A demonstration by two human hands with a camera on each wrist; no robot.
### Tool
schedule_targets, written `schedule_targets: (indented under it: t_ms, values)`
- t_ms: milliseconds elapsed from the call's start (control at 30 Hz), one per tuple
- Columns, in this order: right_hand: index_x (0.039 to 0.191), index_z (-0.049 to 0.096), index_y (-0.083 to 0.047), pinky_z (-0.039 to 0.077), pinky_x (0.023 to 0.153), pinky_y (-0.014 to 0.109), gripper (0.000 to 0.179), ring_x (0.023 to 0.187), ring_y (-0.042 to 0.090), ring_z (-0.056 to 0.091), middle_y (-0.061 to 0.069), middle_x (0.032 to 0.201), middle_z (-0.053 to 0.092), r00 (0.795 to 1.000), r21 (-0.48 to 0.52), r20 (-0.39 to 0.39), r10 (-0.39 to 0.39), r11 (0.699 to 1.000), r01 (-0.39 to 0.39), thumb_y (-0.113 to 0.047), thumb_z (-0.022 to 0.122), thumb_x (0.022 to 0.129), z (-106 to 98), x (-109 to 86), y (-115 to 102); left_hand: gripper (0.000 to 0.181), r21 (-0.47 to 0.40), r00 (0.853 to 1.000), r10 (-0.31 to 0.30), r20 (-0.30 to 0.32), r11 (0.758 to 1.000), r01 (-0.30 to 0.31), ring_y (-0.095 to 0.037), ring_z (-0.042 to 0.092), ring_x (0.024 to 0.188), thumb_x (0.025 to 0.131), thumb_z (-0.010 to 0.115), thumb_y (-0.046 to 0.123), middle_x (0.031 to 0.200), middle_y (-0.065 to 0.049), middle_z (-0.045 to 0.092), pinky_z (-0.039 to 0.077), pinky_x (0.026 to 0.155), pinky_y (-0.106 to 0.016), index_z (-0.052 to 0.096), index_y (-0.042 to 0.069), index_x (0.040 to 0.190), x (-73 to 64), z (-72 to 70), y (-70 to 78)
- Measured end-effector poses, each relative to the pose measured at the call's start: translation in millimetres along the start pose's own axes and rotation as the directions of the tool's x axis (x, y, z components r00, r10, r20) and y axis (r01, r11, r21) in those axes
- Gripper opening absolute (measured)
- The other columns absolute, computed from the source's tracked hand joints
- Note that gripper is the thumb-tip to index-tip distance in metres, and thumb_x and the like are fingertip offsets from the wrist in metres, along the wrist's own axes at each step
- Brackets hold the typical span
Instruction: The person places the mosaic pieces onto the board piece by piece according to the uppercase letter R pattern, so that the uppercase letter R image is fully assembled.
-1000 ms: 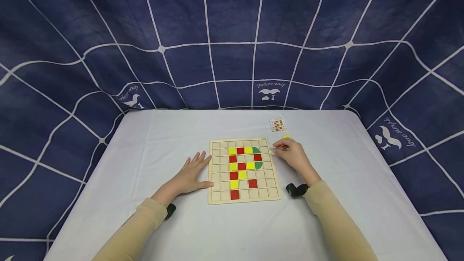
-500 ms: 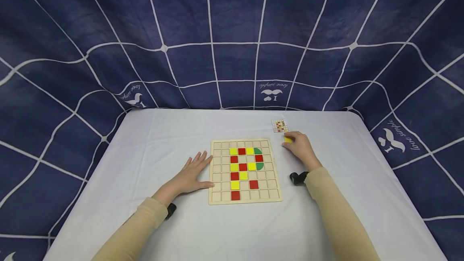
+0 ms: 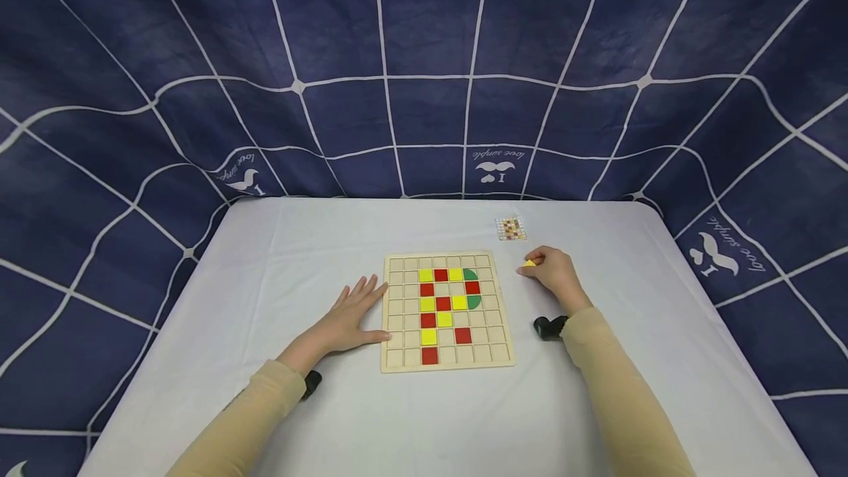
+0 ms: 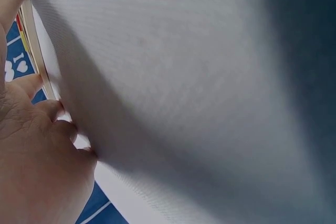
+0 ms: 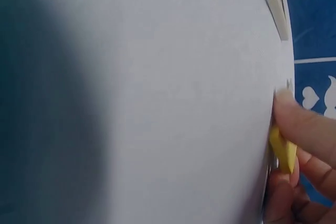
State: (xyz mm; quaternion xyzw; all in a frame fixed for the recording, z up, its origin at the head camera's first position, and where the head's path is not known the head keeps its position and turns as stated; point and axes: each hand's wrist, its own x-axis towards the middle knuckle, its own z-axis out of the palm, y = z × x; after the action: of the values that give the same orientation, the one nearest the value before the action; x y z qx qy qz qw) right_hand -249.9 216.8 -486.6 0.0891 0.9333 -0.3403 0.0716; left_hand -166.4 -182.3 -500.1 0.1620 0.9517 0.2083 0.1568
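Observation:
My right hand (image 3: 553,274) pinches a small yellow tile (image 5: 284,149) between thumb and fingers, to the right of the board's upper right corner. Most of the tile is covered by the fingers in the head view. On the other side, my left hand (image 3: 347,319) lies with spread, straight fingers, its thumb and a fingertip at the left edge of the wooden grid board (image 3: 490,353). Red, yellow and green pieces sit in the board's squares in the shape of a letter R. Two green pieces (image 3: 473,302) have rounded outer corners.
A small printed pattern card (image 3: 511,228) lies behind the board, toward the back right of the white-covered table (image 3: 318,241). Dark blue curtain (image 3: 424,116) with white lines rises behind the table and at both sides.
My right hand went from beside the board to the yellow tile near the card, took hold of it and drew it slightly toward me. The left hand stayed in place.

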Motion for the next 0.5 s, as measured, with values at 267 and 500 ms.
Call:
schedule_targets:
  t_ms: [267, 500]
  values:
    - [0.107, 0.067, -0.002, 0.044, 0.072, 0.029, 0.030, 0.087, 0.022, 0.054, 0.011, 0.096, 0.062, 1.000, 0.028, 0.010, -0.025, 0.999, 0.024, -0.018, 0.079, 0.084, -4, -9.6, 2, 0.101, -0.016, 1.000, 0.004, 0.015, 1.000, -0.004, -0.033, 0.003, 0.154, 0.080, 0.072, 0.060, 0.166, -0.012, 0.011, 0.003, 0.124, -0.055, 0.024, 0.016, 0.158, -0.4, -0.9, -0.2]
    - [0.106, 0.069, -0.004, 0.048, 0.069, 0.023, 0.028, 0.081, 0.017, 0.059, 0.008, 0.095, 0.067, 0.991, 0.131, 0.069, -0.116, 0.986, 0.107, -0.017, 0.079, 0.084, -2, -29.7, -7, 0.101, -0.020, 1.000, 0.012, 0.011, 1.000, -0.012, -0.034, 0.003, 0.154, 0.080, 0.072, 0.059, 0.166, -0.013, 0.011, 0.004, 0.124, -0.056, 0.025, 0.016, 0.158, -0.9, -1.3, -0.1]
